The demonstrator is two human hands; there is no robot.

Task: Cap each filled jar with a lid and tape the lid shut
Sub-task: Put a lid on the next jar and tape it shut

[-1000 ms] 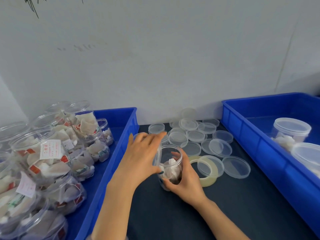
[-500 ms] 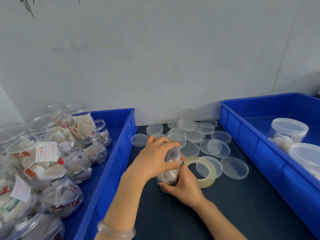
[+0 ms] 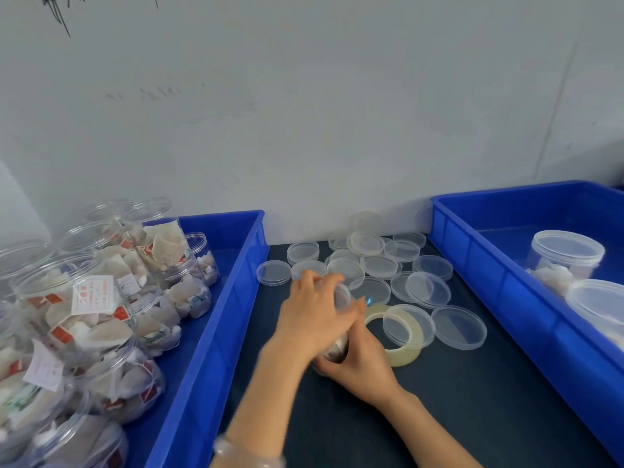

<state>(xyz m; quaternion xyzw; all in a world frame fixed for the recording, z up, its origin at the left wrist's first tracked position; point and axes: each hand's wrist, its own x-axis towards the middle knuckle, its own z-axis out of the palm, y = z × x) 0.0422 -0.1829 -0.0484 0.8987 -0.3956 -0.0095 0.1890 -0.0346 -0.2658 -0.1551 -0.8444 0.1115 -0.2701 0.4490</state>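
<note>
One small clear jar (image 3: 338,346) sits on the dark table (image 3: 439,417) between two hands, mostly hidden by them. The right hand (image 3: 359,364) wraps its base and steadies it; the left hand (image 3: 315,319) is closed over its top, apparently pressing a lid down, though the hand is blurred and the lid itself cannot be made out. White pieces show through the jar's lower wall.

To do this step well, I judge the base should be pinned flat to the table while the upper palm presses evenly around the rim, so the lid seats all the way round and not on one side only (a tilted lid would make the tape wrinkle). The tape roll (image 3: 395,336) lies just beside the right hand, with one loose lid (image 3: 410,324) resting on it, so that lid must be cleared off before taping.

Beyond the jar, many loose clear lids (image 3: 368,265) are scattered toward the wall (image 3: 304,130), some overlapping. The left blue bin (image 3: 216,332) is piled with open, uncapped jars (image 3: 84,298) stuffed with white packets bearing red and white labels. The right blue bin (image 3: 489,282) holds a few capped jars (image 3: 567,255) with white contents, set near its far side.
</note>
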